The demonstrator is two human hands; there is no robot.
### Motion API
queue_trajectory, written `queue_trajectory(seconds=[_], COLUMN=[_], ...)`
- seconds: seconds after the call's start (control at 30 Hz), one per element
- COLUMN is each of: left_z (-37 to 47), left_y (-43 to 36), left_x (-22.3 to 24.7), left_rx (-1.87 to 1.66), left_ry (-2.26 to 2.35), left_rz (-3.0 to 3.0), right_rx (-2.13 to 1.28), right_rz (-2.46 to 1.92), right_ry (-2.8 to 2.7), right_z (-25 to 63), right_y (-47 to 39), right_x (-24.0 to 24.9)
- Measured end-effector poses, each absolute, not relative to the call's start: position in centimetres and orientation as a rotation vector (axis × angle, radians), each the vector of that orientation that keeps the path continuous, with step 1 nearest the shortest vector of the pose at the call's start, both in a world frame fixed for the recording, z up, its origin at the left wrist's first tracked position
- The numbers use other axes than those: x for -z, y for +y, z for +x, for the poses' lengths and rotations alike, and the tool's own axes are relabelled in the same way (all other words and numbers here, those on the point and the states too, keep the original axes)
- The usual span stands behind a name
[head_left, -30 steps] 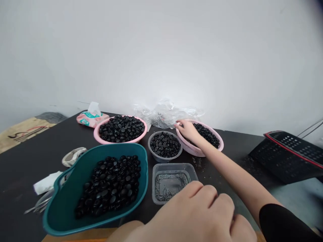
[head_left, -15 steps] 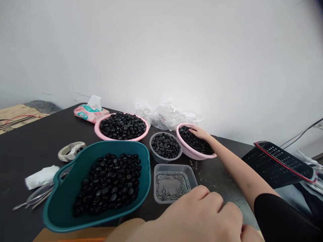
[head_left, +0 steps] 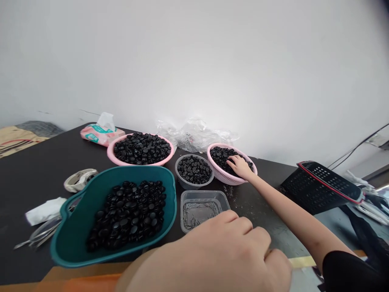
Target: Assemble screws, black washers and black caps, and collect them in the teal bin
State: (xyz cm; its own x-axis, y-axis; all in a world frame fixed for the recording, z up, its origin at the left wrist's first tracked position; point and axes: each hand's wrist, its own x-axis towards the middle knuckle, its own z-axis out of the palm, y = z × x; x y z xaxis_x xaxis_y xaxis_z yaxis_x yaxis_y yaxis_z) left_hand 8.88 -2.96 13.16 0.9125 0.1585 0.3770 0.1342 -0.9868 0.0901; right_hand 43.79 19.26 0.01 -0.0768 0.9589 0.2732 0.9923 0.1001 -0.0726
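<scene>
My left hand (head_left: 212, 251) fills the foreground, its fingers curled into a fist with knuckles to the right. Whatever lies inside it is hidden from view. My right hand (head_left: 239, 165) reaches into a pink mesh basket (head_left: 226, 177) of small black pieces (head_left: 221, 155). Its bent fingers are apart and touch the pile; no piece shows clearly between them. Partly behind my left hand stands a clear plastic box (head_left: 183, 215) of thin metal screws or pins (head_left: 194, 217). A round clear tub (head_left: 179, 178) of black ring-shaped pieces (head_left: 194, 169) is beside the basket.
A teal basin (head_left: 69, 239) of round black caps (head_left: 133, 215) stands at left. Behind it are a pink bowl (head_left: 111, 156) of black pieces, a tissue pack (head_left: 100, 134) and plastic bags (head_left: 194, 136). Tape (head_left: 75, 182) and scissors (head_left: 39, 235) lie left; a black basket (head_left: 319, 186) stands right.
My right hand has drawn slightly toward me within the pink mesh basket, and its fingers are more bent. The view has shifted a little, and my left hand covers more of the clear box.
</scene>
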Motion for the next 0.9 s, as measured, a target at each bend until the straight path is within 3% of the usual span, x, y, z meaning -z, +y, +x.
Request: queue_trajectory(seconds=[0.23,0.63,0.9], left_z=[9.5,13.1,13.1], left_y=[-4.1,-1.9,0.8], left_x=[-13.4,-13.2,-13.2], left_rx=[-0.623,-0.359,-0.876], left_ry=[0.365,0.751,1.195], left_rz=[2.965,2.93,2.601], right_rx=[0.101,-0.301,-0.945], right_rz=[-1.846,-1.559,-0.962], right_ry=[-2.091,-1.677,-1.509], right_z=[43.3,41.4,32.8], right_y=[18.0,17.5,8.9], right_x=[0.2,-1.7,-7.4])
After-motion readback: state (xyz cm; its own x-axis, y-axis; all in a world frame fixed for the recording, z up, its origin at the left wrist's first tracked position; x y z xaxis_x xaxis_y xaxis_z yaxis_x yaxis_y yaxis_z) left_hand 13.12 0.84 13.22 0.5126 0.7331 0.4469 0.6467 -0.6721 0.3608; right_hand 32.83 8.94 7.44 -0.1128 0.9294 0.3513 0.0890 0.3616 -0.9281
